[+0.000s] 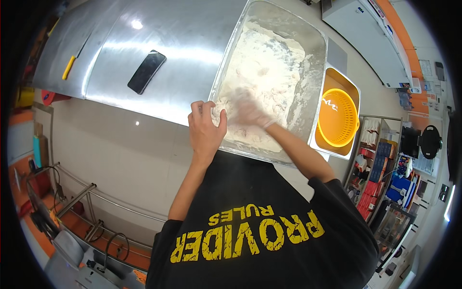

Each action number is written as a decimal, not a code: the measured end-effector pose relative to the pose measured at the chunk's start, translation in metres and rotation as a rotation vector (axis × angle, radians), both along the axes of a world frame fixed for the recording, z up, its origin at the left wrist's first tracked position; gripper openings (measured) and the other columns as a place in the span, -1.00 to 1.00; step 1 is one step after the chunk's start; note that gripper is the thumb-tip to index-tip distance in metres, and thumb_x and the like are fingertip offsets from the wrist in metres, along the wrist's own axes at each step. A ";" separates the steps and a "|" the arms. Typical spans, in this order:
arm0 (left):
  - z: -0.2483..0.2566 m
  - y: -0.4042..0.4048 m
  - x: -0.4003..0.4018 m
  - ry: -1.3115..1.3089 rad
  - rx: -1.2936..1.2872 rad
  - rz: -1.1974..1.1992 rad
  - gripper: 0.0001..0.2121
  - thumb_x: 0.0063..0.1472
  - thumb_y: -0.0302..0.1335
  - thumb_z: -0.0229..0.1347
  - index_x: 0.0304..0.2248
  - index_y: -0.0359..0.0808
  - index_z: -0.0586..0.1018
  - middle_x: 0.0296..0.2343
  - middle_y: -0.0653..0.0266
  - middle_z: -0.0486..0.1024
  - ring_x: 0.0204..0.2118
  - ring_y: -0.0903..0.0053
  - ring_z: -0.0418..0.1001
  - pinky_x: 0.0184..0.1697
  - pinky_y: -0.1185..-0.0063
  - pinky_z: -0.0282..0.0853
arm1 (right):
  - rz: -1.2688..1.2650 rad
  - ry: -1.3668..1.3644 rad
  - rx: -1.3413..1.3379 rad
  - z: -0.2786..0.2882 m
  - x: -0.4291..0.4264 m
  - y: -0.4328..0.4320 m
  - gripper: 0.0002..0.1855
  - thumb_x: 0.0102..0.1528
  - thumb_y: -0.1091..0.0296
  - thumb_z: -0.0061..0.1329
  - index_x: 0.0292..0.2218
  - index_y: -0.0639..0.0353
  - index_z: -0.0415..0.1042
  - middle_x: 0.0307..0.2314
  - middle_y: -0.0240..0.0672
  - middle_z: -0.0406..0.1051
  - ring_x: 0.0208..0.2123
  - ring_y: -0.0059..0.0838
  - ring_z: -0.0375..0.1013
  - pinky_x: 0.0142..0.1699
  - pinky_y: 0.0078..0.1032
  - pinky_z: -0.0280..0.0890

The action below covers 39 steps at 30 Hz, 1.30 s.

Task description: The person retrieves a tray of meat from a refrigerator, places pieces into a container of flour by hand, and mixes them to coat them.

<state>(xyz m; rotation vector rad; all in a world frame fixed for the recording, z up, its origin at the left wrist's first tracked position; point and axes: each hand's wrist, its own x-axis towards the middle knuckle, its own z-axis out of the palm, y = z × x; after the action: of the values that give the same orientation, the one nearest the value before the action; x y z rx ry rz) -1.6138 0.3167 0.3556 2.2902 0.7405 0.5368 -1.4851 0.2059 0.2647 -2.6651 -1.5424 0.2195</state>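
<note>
In front of me is a deep rectangular metal pan (311, 86) holding a bed of white flour (265, 68). Pinkish lumps, perhaps floured meat pieces (281, 97), show through the powder. My left hand (205, 124) rests at the pan's near left rim, fingers curled over the edge and thumb apart. It looks bare. My right hand (251, 110) is inside the pan, down at the flour, and appears to wear a thin clear glove. Motion blur hides its fingers, so whether it grips a piece cannot be told.
A stainless steel table (184, 68) extends left, bearing a black smartphone (147, 72) and a yellow-handled knife (72, 65). Right of the pan, a yellow plastic basket (337, 119) sits in a metal tray (355, 94). A stocked shelf rack (375, 159) and a white chest freezer (364, 36) stand farther right.
</note>
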 end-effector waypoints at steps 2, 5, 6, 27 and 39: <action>0.001 0.001 0.000 0.024 -0.012 0.009 -0.72 0.02 -0.40 0.15 -0.26 -0.25 0.42 -0.25 0.13 0.28 -0.28 0.13 0.32 -0.23 0.32 0.29 | 0.199 -0.381 0.281 -0.036 -0.019 0.009 -0.42 -0.03 -0.01 -0.06 -0.11 0.27 0.34 -0.26 -0.06 0.44 -0.27 -0.28 0.46 -0.19 -0.36 0.33; -0.003 0.004 -0.001 0.011 -0.027 -0.007 -0.73 0.01 -0.41 0.15 -0.27 -0.25 0.42 -0.26 0.12 0.28 -0.27 0.14 0.31 -0.22 0.32 0.27 | 0.114 0.291 -0.050 -0.023 -0.041 0.006 -0.51 -0.01 0.10 -0.08 -0.16 0.31 0.35 -0.32 -0.06 0.43 -0.29 -0.22 0.45 -0.20 -0.31 0.31; -0.008 0.006 -0.004 -0.028 0.023 -0.020 -0.73 0.01 -0.43 0.15 -0.28 -0.27 0.42 -0.27 0.12 0.28 -0.28 0.17 0.31 -0.24 0.35 0.26 | 0.128 0.405 0.000 -0.002 -0.039 0.002 -0.57 -0.02 0.13 -0.09 -0.24 0.32 0.39 -0.37 -0.04 0.43 -0.32 -0.19 0.45 -0.22 -0.32 0.31; 0.003 -0.001 -0.001 -0.005 0.031 0.017 -0.74 0.00 -0.44 0.17 -0.29 -0.27 0.42 -0.28 0.14 0.28 -0.31 0.20 0.33 -0.27 0.37 0.26 | 0.061 0.423 0.177 0.003 0.029 -0.015 -0.66 0.07 0.27 -0.23 -0.50 0.37 0.46 -0.60 0.02 0.40 -0.52 -0.17 0.43 -0.36 -0.24 0.30; -0.008 0.005 -0.001 -0.005 0.050 -0.022 -0.74 0.02 -0.41 0.14 -0.29 -0.29 0.41 -0.29 0.13 0.27 -0.29 0.22 0.31 -0.22 0.37 0.24 | 0.088 0.614 0.193 -0.010 -0.039 -0.008 -0.53 0.07 0.07 -0.18 -0.14 0.27 0.40 -0.27 0.02 0.38 -0.13 -0.13 0.34 0.00 -0.26 0.18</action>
<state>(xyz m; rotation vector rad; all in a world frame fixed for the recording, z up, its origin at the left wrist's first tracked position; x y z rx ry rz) -1.6151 0.3217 0.3480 2.3395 0.7062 0.5566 -1.5236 0.1976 0.2552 -2.0966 -1.3829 0.7651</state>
